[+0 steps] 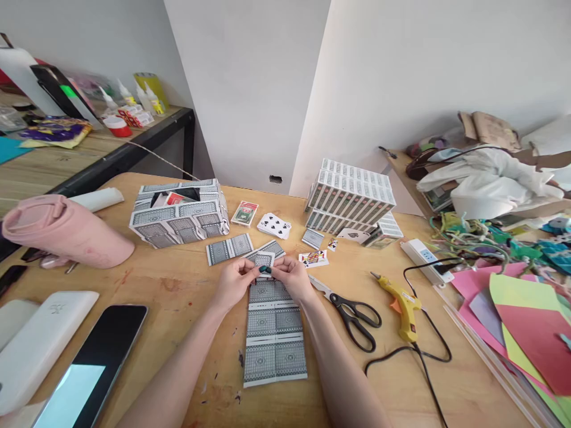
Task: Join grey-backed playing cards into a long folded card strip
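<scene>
Both my left hand (235, 282) and my right hand (291, 276) pinch the near edge of one playing card (262, 258), back side up, their thumbs almost meeting at its middle. Directly below the fingers lies a panel of joined playing cards (261, 324), grey patterned backs showing, in rows of two. Just beyond the hands are more face-down cards (229, 248). A cut king card (313, 258) lies to the right of my right hand, near black-handled scissors (352, 309).
A card-covered box (178, 214) stands at the back left, beside a pink tumbler (66, 229). Stacked card packs (352, 190) rise at the back right. A yellow glue gun (404, 306) with a trailing cord lies right of the scissors. A phone (96, 356) rests at the left.
</scene>
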`<state>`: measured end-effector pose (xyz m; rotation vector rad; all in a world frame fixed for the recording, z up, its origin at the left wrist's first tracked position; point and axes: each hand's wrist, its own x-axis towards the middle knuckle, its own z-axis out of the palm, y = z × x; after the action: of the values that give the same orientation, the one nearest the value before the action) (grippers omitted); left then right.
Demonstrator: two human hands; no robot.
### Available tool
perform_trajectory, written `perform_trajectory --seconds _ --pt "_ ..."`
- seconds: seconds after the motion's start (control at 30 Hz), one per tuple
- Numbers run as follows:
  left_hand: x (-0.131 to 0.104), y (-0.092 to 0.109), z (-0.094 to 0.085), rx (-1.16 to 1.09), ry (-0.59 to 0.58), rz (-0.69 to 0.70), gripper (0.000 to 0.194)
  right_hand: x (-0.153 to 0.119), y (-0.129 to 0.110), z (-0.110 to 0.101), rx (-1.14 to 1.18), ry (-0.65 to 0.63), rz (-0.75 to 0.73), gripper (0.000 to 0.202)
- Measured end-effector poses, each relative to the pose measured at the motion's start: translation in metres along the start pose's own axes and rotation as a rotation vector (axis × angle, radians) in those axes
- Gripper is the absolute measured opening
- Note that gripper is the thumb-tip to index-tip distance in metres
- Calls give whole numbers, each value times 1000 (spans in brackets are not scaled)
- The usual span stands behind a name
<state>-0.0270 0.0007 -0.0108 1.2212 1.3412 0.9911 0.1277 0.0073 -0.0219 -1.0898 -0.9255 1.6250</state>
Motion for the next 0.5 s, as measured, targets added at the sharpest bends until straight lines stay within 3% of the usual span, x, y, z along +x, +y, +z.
perform_trajectory --seconds 0.5 --pt "4 -12 5 57 71 43 28 0 -1 0 -33 -8 -15 23"
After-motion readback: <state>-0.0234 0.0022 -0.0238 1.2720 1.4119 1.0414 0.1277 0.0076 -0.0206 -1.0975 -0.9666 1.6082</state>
